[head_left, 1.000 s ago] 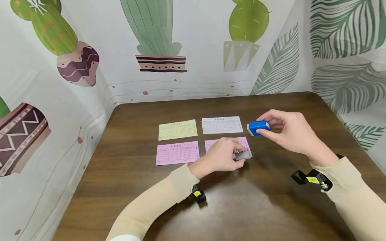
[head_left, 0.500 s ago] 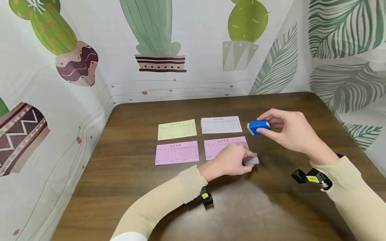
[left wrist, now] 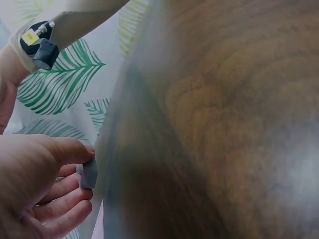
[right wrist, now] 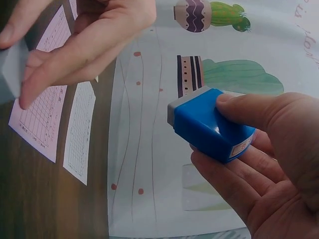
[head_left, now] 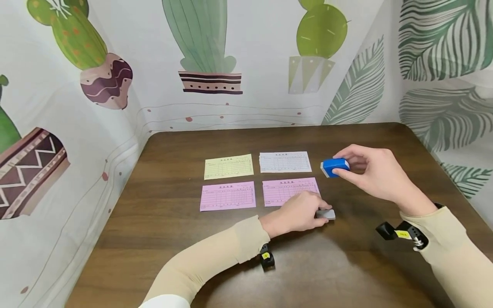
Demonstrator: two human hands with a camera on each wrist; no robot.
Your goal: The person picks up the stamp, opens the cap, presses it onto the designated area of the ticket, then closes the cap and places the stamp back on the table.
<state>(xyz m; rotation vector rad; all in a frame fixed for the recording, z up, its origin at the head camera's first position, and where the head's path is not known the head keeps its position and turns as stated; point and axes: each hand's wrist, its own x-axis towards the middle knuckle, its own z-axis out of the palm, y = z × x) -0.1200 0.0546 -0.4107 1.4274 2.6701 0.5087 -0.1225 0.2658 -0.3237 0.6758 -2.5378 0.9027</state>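
My right hand (head_left: 379, 173) pinches a blue stamp (head_left: 336, 167) above the right part of the table, its grey end pointing left. In the right wrist view the stamp (right wrist: 214, 127) shows a small label with a red mark at its rear end. A small grey cap (head_left: 325, 214) is pinched between thumb and fingers of my left hand (head_left: 298, 212), low over the table by the near edge of the right pink slip (head_left: 285, 192). Up close in the left wrist view, the grey cap (left wrist: 87, 172) sits between thumb and fingertips; the other fingers lie loosely below.
A yellow slip (head_left: 229, 167) and a white slip (head_left: 285, 162) lie in the back row. Another pink slip (head_left: 227, 196) lies front left. All rest flat on the brown wooden table (head_left: 173, 162), with a cactus-print cloth (head_left: 262, 47) hanging behind.
My left hand has moved right and toward me with the grey cap, uncovering more of the right pink slip. The right hand has held the stamp nearly still. The head view has shifted slightly.
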